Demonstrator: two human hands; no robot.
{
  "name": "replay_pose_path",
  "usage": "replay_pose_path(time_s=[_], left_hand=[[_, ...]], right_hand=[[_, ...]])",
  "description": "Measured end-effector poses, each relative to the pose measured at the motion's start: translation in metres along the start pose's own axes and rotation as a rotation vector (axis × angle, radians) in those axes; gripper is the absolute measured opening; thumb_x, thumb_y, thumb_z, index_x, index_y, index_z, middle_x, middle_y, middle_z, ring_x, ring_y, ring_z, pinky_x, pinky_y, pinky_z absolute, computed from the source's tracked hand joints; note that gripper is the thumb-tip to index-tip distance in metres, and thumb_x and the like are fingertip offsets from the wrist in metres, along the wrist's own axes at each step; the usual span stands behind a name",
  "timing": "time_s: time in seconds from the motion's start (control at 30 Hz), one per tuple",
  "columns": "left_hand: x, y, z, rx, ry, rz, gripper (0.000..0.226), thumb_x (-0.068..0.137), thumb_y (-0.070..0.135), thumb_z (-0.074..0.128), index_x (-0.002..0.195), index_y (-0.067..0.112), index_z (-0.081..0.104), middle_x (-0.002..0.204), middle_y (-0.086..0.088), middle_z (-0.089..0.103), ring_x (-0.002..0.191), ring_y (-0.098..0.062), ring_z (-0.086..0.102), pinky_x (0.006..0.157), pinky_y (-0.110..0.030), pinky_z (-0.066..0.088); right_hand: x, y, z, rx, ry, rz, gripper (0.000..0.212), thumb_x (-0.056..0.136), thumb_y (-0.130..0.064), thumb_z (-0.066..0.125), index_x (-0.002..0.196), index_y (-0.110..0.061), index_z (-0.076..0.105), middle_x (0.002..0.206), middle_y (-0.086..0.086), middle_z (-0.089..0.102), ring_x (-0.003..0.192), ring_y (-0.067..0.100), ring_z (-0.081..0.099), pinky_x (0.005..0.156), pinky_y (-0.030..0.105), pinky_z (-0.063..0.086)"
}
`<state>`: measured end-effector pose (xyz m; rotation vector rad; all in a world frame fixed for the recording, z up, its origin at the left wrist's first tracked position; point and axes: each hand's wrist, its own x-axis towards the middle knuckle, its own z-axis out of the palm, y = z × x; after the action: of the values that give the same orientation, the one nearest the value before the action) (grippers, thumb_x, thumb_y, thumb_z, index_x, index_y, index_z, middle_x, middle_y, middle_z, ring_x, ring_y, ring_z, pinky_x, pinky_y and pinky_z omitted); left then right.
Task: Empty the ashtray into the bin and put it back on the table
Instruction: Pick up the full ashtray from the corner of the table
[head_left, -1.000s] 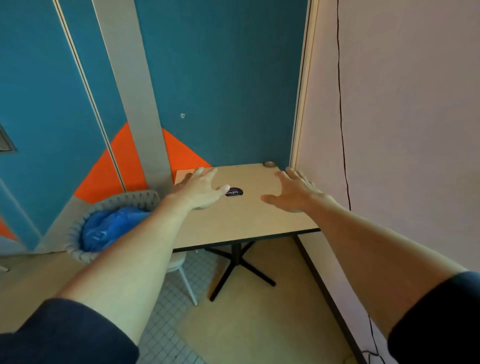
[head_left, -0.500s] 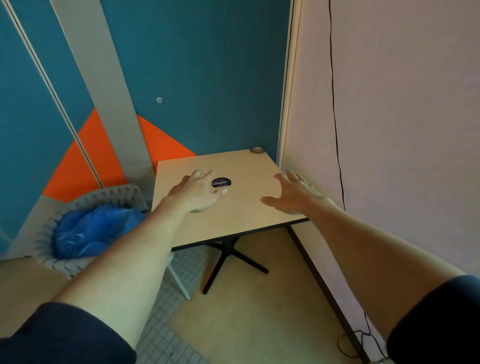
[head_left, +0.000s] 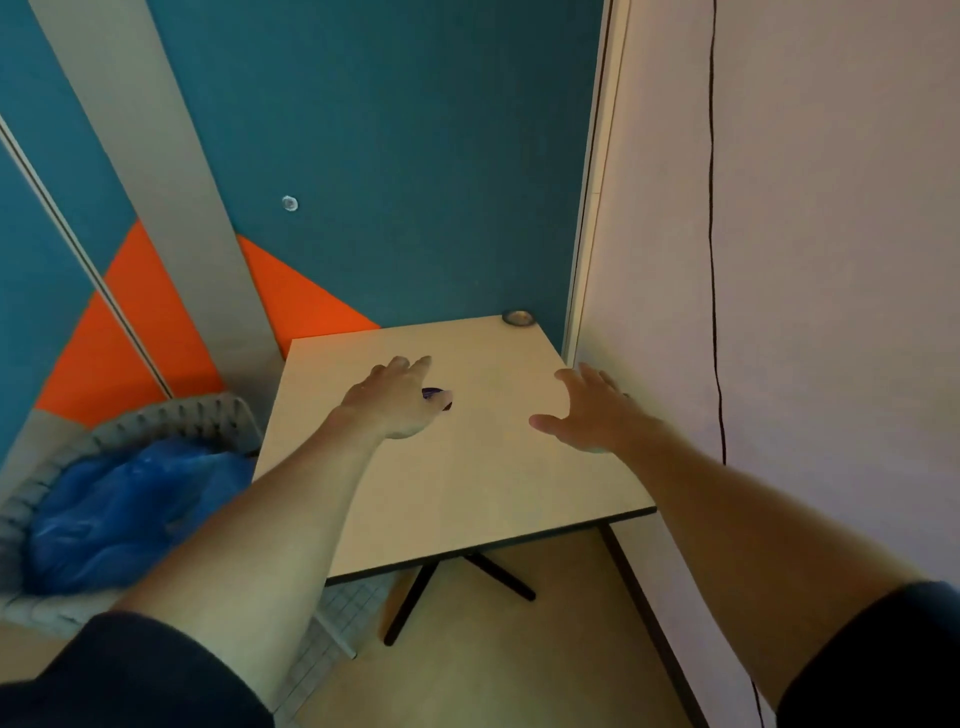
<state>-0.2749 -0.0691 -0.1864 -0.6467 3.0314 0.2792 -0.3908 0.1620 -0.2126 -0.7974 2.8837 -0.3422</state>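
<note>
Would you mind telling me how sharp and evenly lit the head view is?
Head view: dim, soft light, no glare; wide-angle bending of wall stripes; blue bag at left smeared; small ashtray in the table's far corner too soft for detail.

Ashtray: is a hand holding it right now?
No, the ashtray sits alone at the table's far corner, while the left hand and right hand are open, nearer.
</note>
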Motion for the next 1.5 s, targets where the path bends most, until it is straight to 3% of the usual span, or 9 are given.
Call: replay_pose_path(time_s=[0.57,0.87,1.37,1.5], left_hand=[[0.248,-0.022,0.027,0.014,-0.071,0.053,0.075,0.093,0.064,0.033,0.154,0.026,0.013,0.163,-0.007,0.018,0.144,-0.033,0.025,0.111,-0.054,0.031],[0.385,-0.04,0.041,0.034,-0.176,0.115,0.076,0.093,0.061,0.037,0.155,0.023,0.013,0.161,-0.012,0.022,0.141,-0.035,0.03,0.111,-0.052,0.033],[0.568,-0.011,0.156,0.042,-0.363,0.038,0.084,0.09,0.06,0.047,0.155,0.023,0.01,0.16,-0.009,0.022,0.141,-0.032,0.032,0.109,-0.049,0.038],[0.608,0.0,0.191,0.045,-0.418,0.025,0.09,0.087,0.06,0.053,0.155,0.023,0.008,0.16,-0.009,0.021,0.141,-0.032,0.032,0.109,-0.049,0.038]], right_hand=[[0.237,0.022,0.027,-0.02,-0.072,0.055,0.089,0.082,-0.074,0.047,0.153,-0.027,0.02,0.167,0.005,0.007,0.152,0.032,0.005,0.118,0.061,0.019],[0.349,0.031,0.053,-0.022,-0.113,0.151,0.09,0.082,-0.074,0.048,0.153,-0.028,0.019,0.167,0.005,0.007,0.152,0.033,0.007,0.117,0.059,0.018],[0.546,0.122,0.143,0.0,-0.265,0.113,0.089,0.08,-0.075,0.049,0.151,-0.027,0.023,0.165,0.005,0.018,0.15,0.031,0.015,0.116,0.057,0.026],[0.597,0.147,0.161,0.121,-0.252,0.147,0.087,0.082,-0.069,0.055,0.15,-0.021,0.028,0.16,0.007,0.031,0.145,0.032,0.03,0.112,0.054,0.036]])
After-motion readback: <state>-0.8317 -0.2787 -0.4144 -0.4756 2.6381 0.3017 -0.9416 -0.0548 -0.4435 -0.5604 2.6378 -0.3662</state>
